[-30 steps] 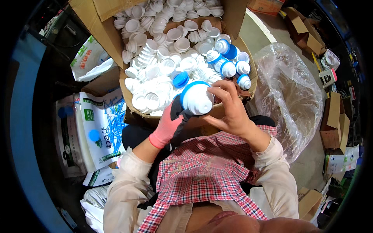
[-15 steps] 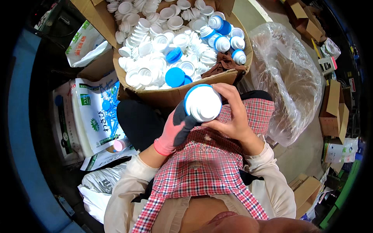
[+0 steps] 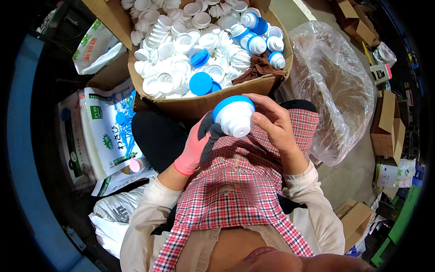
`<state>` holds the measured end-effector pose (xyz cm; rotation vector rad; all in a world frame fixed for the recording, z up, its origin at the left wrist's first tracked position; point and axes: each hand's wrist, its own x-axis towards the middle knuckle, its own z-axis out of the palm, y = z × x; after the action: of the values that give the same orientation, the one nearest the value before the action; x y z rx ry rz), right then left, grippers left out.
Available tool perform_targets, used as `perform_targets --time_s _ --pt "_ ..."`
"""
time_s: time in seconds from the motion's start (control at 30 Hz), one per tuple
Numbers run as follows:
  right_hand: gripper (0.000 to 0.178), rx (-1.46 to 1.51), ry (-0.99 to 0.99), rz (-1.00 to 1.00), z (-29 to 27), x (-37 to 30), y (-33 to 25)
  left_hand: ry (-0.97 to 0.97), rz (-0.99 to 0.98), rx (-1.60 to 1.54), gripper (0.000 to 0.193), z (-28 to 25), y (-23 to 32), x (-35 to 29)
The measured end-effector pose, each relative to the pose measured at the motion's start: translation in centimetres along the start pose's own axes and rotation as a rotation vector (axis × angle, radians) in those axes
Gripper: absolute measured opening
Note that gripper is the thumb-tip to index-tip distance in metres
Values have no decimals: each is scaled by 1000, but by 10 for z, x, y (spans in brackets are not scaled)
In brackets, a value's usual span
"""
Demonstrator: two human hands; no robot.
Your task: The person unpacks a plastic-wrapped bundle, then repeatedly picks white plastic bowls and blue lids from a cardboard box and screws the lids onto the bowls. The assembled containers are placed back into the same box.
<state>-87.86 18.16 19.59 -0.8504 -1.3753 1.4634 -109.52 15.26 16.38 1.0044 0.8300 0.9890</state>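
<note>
Above my lap I hold a white stepped plastic cup with a blue lid around its wide end. It is tilted, with its narrow end toward me. My left hand, in a pink glove with dark grey fingers, is closed on its left side. My bare right hand grips the right side, thumb near the blue edge and fingers behind it. Just beyond, a cardboard box holds many loose white cups, several cups with blue lids, loose blue lids and a brown cloth.
On the left, a printed white sack bears thin blue strips; a small pink-capped container lies beside it. A clear plastic bag spreads on the floor at right. Opened cardboard boxes stand farther right.
The cup has tipped so its side steps and narrow end show more, and its blue edge now faces up and away. My right thumb has shifted up along it.
</note>
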Motion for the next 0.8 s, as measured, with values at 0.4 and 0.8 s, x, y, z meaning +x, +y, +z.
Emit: perform_targets --time_s 0.4,0.8 --pt "23 -133 -3 -81 5 10 10 79 25 185 70 7 12 1" --pt "58 -263 280 43 34 19 44 70 96 747 59 20 -9 -8"
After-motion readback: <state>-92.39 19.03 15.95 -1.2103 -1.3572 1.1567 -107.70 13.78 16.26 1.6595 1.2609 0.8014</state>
